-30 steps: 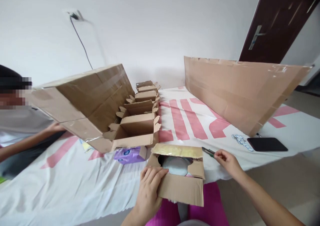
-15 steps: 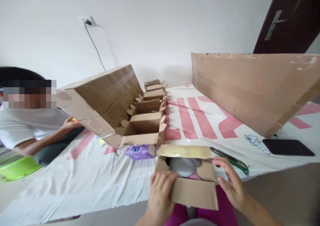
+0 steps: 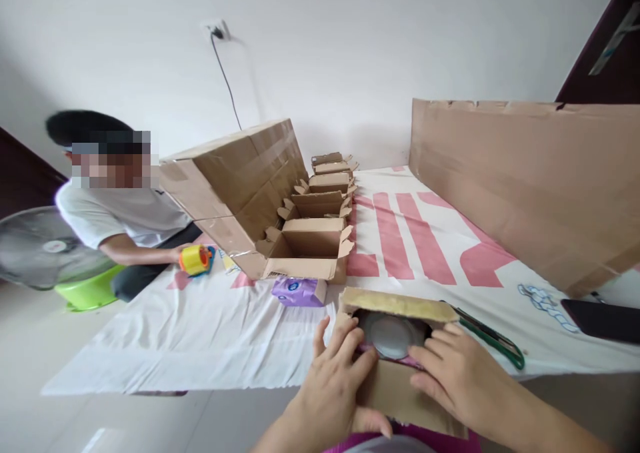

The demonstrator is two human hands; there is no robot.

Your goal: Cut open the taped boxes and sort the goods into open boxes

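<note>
A pale wall (image 3: 320,46) is filling the upper frame, with a dark door (image 3: 600,79) showing at upper right. Below, a bench (image 3: 225,346) is spreading across the middle and lower frame under a wrinkled white cloth with red shapes. A tall cardboard panel (image 3: 515,186) is standing at right, and a long cardboard carton (image 3: 265,166) is leaning left of centre. At left, another person (image 3: 135,219) is sitting near a fan (image 3: 50,249) and holding a yellow and orange object (image 3: 197,259). Small open boxes (image 3: 310,244) are lining up beside the carton, toward the wall.

At lower centre, at the bench's near edge, an open box (image 3: 387,389) is sitting between the wearer's hands. The left hand (image 3: 330,379) is touching its left side, fingers spreading apart; the right hand (image 3: 465,376) is curling its fingers over the right side, though whether they are clamping I cannot tell. The box is looking light and fairly stiff, with flaps likely to bend or tear, so its side walls are seeming the safer hold. A phone (image 3: 605,319) is lying at far right, a purple packet (image 3: 299,291) behind the box at left, and a green cutter (image 3: 495,343) just right. Inside, a round grey object (image 3: 393,336) is showing, smooth and probably slippery, its rim perhaps offering the best grip.
</note>
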